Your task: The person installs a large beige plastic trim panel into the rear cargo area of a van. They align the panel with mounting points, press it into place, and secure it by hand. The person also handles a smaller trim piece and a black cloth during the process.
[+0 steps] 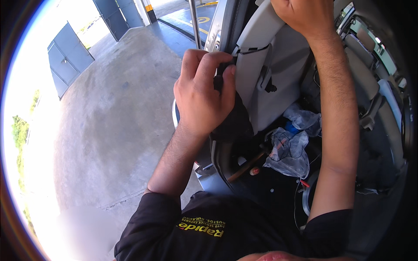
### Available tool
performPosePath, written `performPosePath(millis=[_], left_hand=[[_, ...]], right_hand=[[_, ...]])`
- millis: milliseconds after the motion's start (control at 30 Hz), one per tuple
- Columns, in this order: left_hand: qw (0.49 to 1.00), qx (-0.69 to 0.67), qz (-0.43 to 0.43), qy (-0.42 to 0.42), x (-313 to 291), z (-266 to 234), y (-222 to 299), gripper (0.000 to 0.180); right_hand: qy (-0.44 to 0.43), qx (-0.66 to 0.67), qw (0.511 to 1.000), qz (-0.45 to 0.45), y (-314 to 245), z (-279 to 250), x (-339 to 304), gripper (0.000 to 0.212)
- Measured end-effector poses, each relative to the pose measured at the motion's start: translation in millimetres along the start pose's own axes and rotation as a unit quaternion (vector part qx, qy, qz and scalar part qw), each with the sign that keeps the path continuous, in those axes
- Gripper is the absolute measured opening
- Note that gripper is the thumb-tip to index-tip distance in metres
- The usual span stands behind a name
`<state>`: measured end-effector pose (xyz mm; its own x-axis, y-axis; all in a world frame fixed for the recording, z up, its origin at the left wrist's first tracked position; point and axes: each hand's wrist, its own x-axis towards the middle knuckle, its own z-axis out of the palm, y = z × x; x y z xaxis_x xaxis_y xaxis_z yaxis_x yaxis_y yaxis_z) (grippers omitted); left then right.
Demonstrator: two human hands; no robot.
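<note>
My left hand (202, 89) is closed around a black piece (223, 69) at the edge of the vehicle's door opening, thumb and fingers curled about it. What kind of piece it is I cannot make out. Dark material (235, 117) hangs just below that hand. Beside it, a light grey pillar trim panel (259, 32) slants up to the top of the view. There my right hand (302, 15) is closed at the panel's upper end, its fingers partly cut off by the picture's edge. A lower grey panel (250, 78) continues downward next to my left hand.
Clear plastic bags (289, 152) and thin wires lie on the dark vehicle floor, near a small orange-and-white item (254, 171). Seats (361, 74) stand at the right. Concrete ground (113, 113) stretches outside at the left, with grey metal doors (69, 56) beyond.
</note>
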<state>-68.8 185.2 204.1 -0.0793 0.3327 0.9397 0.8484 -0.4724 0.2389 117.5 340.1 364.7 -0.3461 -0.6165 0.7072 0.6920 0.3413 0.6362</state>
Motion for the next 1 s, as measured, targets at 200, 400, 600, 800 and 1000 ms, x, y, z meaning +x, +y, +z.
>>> performPosePath(millis=[200,400,600,800,1000], left_hand=[[0.995,-0.087,-0.044,-0.013,17,0,-8,0.020],[0.954,-0.202,-0.200,-0.096,19,-8,-18,0.023],[0.921,-0.316,-0.218,-0.075,13,-1,-30,0.025],[0.956,-0.253,-0.140,-0.056,10,11,-26,0.037],[0.987,-0.097,-0.121,-0.038,18,24,-10,0.057]], right_hand=[[-0.142,0.144,0.968,-0.145,-1,-16,36,0.017],[-0.114,0.200,0.964,-0.135,1,-5,33,0.024],[-0.073,0.205,0.963,-0.158,-10,-3,32,0.023],[0.011,0.257,0.959,-0.117,-19,11,26,0.020],[-0.027,0.278,0.955,-0.098,-15,2,23,0.025]])
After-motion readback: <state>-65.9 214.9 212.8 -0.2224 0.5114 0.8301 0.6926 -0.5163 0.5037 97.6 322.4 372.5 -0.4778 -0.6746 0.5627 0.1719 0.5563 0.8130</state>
